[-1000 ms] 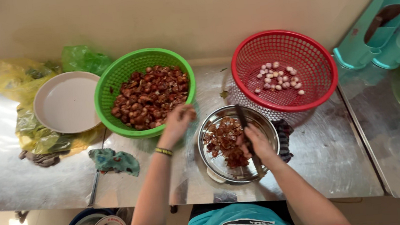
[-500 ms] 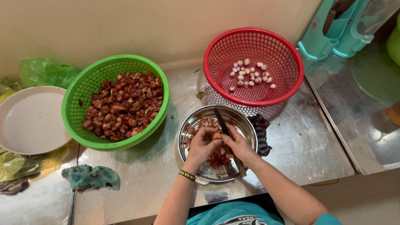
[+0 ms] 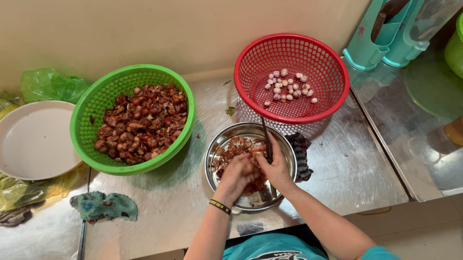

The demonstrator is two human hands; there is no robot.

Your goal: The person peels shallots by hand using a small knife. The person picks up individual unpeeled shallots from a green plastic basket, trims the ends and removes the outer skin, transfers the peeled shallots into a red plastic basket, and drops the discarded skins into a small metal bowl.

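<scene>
Over the steel bowl, which stands on the metal counter, both hands are brought close together. A knife is grasped in the right hand, its dark blade pointing away from the body toward the far rim of the bowl. The left hand is clenched around something small, judged to be a shallot, though the piece itself is hidden by the fingers and cannot be made out. Loose reddish skins are heaped inside the bowl, beneath and beyond the hands. To the left of the bowl, a green basket is filled with unpeeled brown shallots; just beyond the bowl, a red basket holds a few pale peeled ones. A crumpled cloth lies well to the left of the bowl, nearer the body. Peeling is judged to be the step in hand; next, the blade must be worked under the skin with care near the thumb.
</scene>
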